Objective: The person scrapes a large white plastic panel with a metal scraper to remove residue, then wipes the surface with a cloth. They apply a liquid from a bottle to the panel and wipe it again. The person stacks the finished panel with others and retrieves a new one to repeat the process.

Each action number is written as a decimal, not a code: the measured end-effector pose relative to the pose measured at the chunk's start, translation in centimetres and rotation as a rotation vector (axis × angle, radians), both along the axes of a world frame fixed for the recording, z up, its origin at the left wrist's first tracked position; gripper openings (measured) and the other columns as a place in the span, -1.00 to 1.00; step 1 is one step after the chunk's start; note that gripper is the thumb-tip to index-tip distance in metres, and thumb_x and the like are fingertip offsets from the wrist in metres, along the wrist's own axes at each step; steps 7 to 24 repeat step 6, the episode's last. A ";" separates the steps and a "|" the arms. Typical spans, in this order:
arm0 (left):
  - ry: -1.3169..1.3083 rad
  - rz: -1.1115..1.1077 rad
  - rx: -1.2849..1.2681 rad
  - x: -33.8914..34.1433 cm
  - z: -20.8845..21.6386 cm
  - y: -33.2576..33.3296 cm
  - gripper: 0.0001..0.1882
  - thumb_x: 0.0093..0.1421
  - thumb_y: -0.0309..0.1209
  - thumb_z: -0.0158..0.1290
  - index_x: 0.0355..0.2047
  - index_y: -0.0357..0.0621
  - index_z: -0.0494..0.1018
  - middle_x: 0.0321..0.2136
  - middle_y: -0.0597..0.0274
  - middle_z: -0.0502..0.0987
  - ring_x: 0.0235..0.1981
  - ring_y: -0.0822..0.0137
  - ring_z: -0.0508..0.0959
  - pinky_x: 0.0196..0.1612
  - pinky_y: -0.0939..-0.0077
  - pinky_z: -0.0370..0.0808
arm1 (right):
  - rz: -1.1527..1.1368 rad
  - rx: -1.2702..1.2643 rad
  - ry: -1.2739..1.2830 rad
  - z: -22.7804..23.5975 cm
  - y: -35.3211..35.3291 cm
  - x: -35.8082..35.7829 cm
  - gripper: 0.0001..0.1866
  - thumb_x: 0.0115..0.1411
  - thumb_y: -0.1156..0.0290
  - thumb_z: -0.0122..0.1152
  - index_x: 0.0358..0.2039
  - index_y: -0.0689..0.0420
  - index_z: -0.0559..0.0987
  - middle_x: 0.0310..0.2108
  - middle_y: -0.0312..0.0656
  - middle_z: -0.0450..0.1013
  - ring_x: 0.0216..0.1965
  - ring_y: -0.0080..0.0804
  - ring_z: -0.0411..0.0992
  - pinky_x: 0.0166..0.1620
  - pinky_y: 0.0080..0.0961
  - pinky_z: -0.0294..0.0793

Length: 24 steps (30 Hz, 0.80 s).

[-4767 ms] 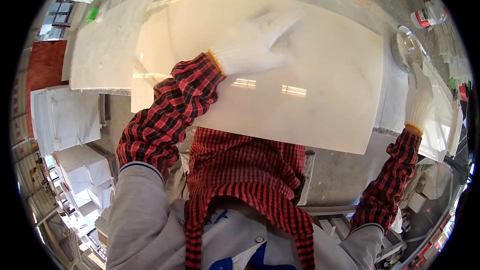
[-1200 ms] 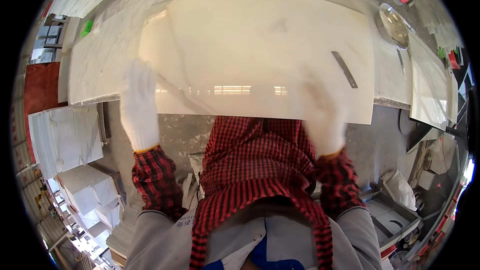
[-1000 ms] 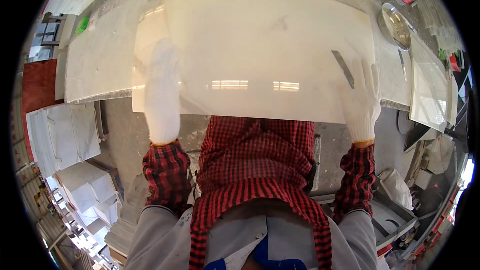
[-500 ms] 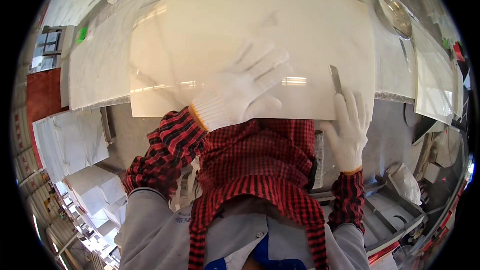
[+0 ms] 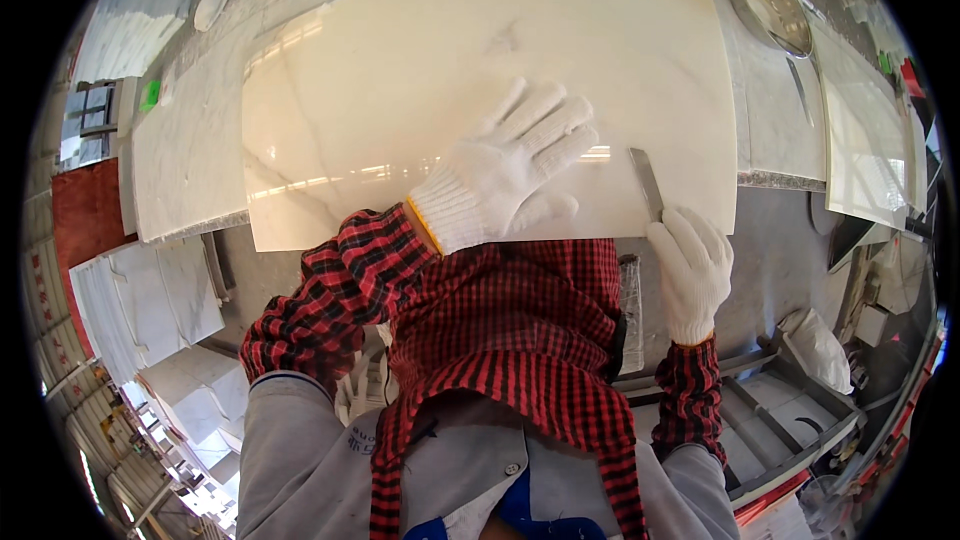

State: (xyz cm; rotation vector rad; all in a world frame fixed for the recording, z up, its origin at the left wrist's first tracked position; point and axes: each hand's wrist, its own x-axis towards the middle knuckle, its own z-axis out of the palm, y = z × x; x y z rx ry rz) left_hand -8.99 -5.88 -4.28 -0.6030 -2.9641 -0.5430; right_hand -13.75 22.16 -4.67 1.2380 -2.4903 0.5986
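A glossy cream slab point(image 5: 360, 60) with faint grey veins lies on the bench, its near edge against my checked apron. My left hand point(image 5: 510, 165), in a white knit glove, rests palm down over the slab's near middle with its fingers spread, holding nothing. At the slab's near right corner my right hand point(image 5: 693, 275), also gloved, has its fingers drawn in around the lower end of a narrow flat metal blade point(image 5: 646, 180). The blade points away from me over the slab. Its held end is hidden by the glove.
A round steel bowl point(image 5: 768, 8) stands on the bench at the far right, with a thin dark tool point(image 5: 800, 92) lying nearer. Another glossy slab point(image 5: 865, 130) is beyond it. A white oval dish point(image 5: 212, 4) and a green object point(image 5: 150, 95) sit at the left. Stacked slabs point(image 5: 150, 290) stand at lower left.
My left hand has shifted a little right across the slab. My right hand's fingers, stretched out before, have curled in, and the blade has moved left and nearer to me. The view has shifted slightly.
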 end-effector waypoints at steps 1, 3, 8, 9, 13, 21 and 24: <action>0.007 0.011 -0.007 0.0 -0.2 0.1 -0.27 0.30 0.09 -0.04 0.31 -0.15 0.26 0.34 0.02 0.23 0.39 -0.06 0.15 0.43 -0.07 0.04 | 0.000 -0.028 -0.016 -0.2 0.2 0.0 -0.75 -0.14 0.48 0.24 -0.35 0.11 0.60 -0.24 -0.22 0.53 -0.12 -0.20 0.52 -0.13 -0.31 0.52; 0.008 0.021 -0.012 -0.1 -0.3 0.2 -0.27 0.30 0.09 -0.04 0.31 -0.15 0.26 0.34 0.02 0.23 0.39 -0.06 0.15 0.43 -0.07 0.03 | -0.002 -0.083 -0.047 -0.8 0.6 -0.1 -0.73 -0.16 0.48 0.26 -0.35 0.10 0.62 -0.22 -0.22 0.54 -0.12 -0.20 0.52 -0.12 -0.30 0.52; 0.017 0.024 -0.019 0.0 -0.3 0.2 -0.26 0.29 0.09 -0.02 0.31 -0.14 0.26 0.35 0.02 0.22 0.40 -0.05 0.13 0.43 -0.08 0.02 | -0.197 -0.058 -0.003 -1.0 1.0 0.6 -0.72 -0.15 0.55 0.29 -0.33 0.06 0.66 -0.17 -0.20 0.58 -0.12 -0.21 0.53 -0.08 -0.28 0.51; 0.017 0.024 -0.019 0.0 -0.3 0.2 -0.26 0.29 0.09 -0.02 0.31 -0.14 0.26 0.35 0.02 0.22 0.40 -0.05 0.13 0.43 -0.08 0.02 | -0.197 -0.058 -0.003 -1.0 1.0 0.6 -0.72 -0.15 0.55 0.29 -0.33 0.06 0.66 -0.17 -0.20 0.58 -0.12 -0.21 0.53 -0.08 -0.28 0.51; 0.017 0.024 -0.019 0.0 -0.3 0.2 -0.26 0.29 0.09 -0.02 0.31 -0.14 0.26 0.35 0.02 0.22 0.40 -0.05 0.13 0.43 -0.08 0.02 | -0.197 -0.058 -0.003 -1.0 1.0 0.6 -0.72 -0.15 0.55 0.29 -0.33 0.06 0.66 -0.17 -0.20 0.58 -0.12 -0.21 0.53 -0.08 -0.28 0.51; 0.017 0.024 -0.019 0.0 -0.3 0.2 -0.26 0.29 0.09 -0.02 0.31 -0.14 0.26 0.35 0.02 0.22 0.40 -0.05 0.13 0.43 -0.08 0.02 | -0.197 -0.058 -0.003 -1.0 1.0 0.6 -0.72 -0.15 0.55 0.29 -0.33 0.06 0.66 -0.17 -0.20 0.58 -0.12 -0.21 0.53 -0.08 -0.28 0.51; 0.017 0.024 -0.019 0.0 -0.3 0.2 -0.26 0.29 0.09 -0.02 0.31 -0.14 0.26 0.35 0.02 0.22 0.40 -0.05 0.13 0.43 -0.08 0.02 | -0.197 -0.058 -0.003 -1.0 1.0 0.6 -0.72 -0.15 0.55 0.29 -0.33 0.06 0.66 -0.17 -0.20 0.58 -0.12 -0.21 0.53 -0.08 -0.28 0.51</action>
